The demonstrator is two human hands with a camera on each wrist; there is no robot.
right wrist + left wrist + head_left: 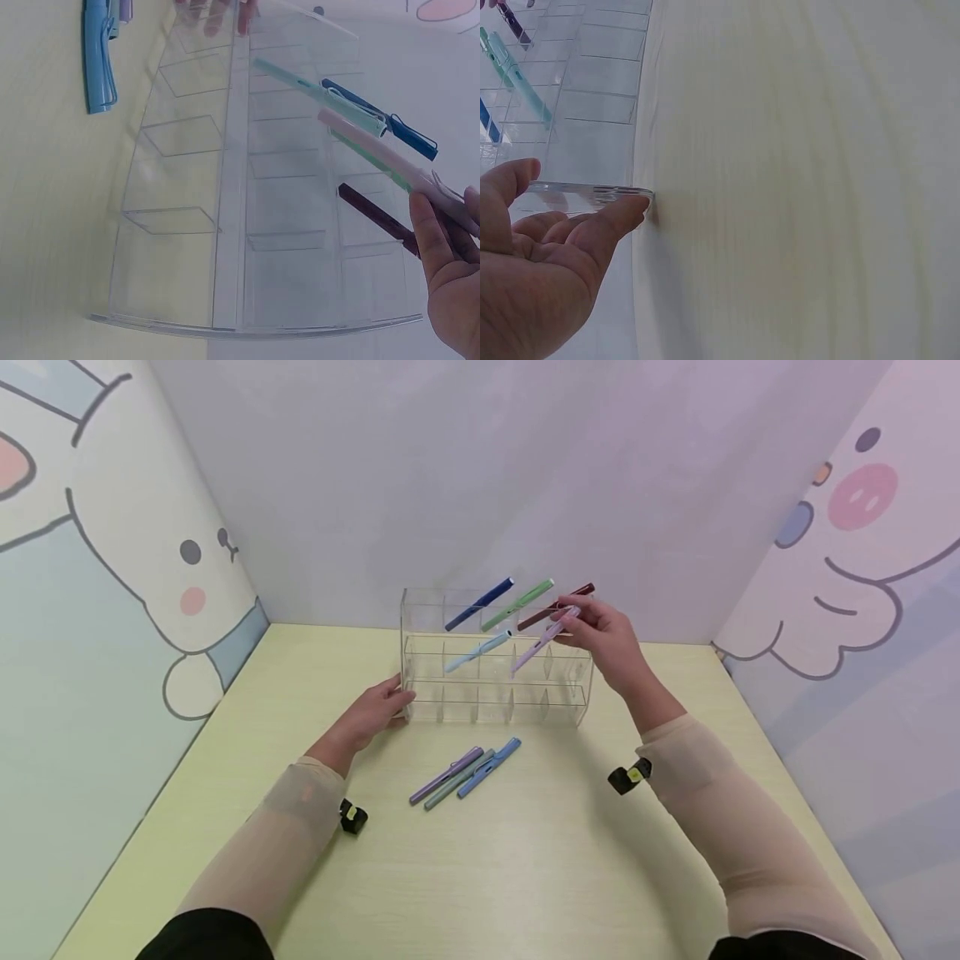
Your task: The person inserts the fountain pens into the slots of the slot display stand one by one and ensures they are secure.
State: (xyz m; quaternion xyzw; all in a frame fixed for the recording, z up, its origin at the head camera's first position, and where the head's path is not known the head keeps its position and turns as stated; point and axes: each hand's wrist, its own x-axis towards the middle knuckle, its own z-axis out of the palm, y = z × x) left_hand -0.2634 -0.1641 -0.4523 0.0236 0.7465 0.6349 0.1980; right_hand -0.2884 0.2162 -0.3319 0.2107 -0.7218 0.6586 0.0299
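Both are grasping: left hand [370, 713] a clear rack [493, 704], right hand [609, 642] a lilac pen [537, 652].

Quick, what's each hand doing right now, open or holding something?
Left hand: closed, gripping the end of the clear pen rack.
Right hand: closed, pinching the pale purple pen.
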